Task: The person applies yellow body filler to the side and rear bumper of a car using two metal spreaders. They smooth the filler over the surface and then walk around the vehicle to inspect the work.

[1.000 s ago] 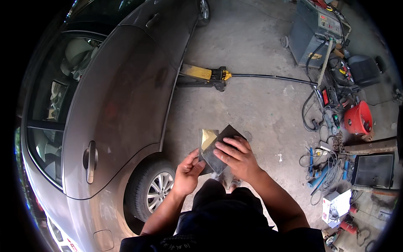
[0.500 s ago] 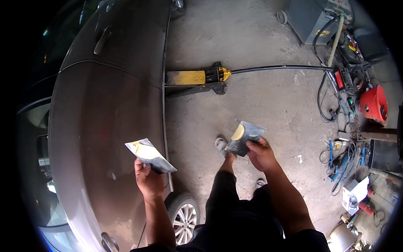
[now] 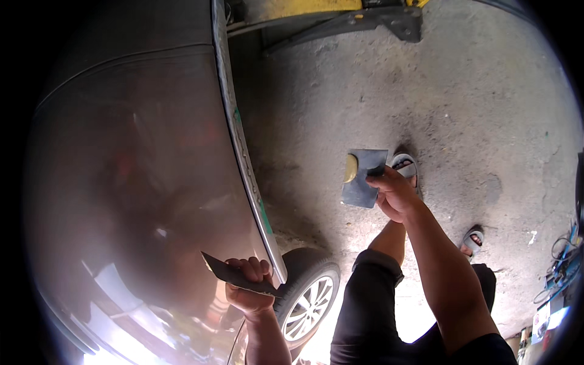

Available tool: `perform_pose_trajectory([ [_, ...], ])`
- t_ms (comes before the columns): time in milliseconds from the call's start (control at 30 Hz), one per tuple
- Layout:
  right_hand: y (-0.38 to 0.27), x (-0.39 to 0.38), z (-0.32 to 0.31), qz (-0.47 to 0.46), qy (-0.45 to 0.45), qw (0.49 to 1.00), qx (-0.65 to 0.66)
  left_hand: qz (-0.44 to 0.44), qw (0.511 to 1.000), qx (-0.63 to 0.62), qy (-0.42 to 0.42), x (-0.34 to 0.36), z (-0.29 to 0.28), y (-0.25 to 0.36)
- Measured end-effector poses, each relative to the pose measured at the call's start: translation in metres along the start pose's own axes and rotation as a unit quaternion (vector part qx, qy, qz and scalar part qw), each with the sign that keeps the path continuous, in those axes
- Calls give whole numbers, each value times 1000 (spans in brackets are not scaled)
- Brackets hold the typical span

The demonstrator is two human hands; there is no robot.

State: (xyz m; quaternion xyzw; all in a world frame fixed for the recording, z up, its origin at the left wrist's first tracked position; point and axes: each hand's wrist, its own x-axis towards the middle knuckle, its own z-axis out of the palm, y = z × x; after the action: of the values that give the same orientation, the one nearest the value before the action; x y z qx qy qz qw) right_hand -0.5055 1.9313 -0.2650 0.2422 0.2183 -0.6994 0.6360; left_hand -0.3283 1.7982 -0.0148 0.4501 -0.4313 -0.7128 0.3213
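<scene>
My right hand (image 3: 394, 193) grips a flat grey filler spreader (image 3: 366, 193) by its right edge, thumb on top. A lump of yellowish putty (image 3: 351, 168) clings to the left side of that plate. On the left, my left hand (image 3: 248, 286) is closed around a second flat spreader (image 3: 234, 275), now seen almost edge-on and tilted. Whatever is on its far face is hidden. This hand is close to the lower side of a brown car's door panel (image 3: 152, 182), in front of the sill; I cannot tell whether they touch.
The car's sill (image 3: 237, 140) has green patches. Behind my left hand stands a rear wheel (image 3: 310, 304). A yellow and black floor jack (image 3: 389, 21) reaches under the car. My sandalled foot (image 3: 404, 165) is on the concrete floor. Blue tools and cables (image 3: 563, 267) lie at the right.
My view has come closer to the car and lower. The left spreader has turned from face-on to nearly edge-on. The right one is more upright; both stay in my hands.
</scene>
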Motion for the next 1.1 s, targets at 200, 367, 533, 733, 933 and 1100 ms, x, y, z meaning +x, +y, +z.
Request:
perform_pose_trajectory([
  [200,57,80,-7,113,-85,990,30,57,997,40,-41,17,-30,-68],
  [367,98,129,-9,139,-144,979,27,124,991,-3,-54,39,-44,-102],
  [533,135,146,4,174,-155,972,-25,192,980,-6,-48,39,-51,-114],
  [733,188,142,21,198,-180,963,-25,242,969,28,41,14,-62,-127],
  [933,194,144,42,236,-164,948,-137,126,981,42,145,-39,-89,-135],
  [1100,196,141,61,245,-164,928,-227,-149,887,234,369,-145,-116,-140],
])
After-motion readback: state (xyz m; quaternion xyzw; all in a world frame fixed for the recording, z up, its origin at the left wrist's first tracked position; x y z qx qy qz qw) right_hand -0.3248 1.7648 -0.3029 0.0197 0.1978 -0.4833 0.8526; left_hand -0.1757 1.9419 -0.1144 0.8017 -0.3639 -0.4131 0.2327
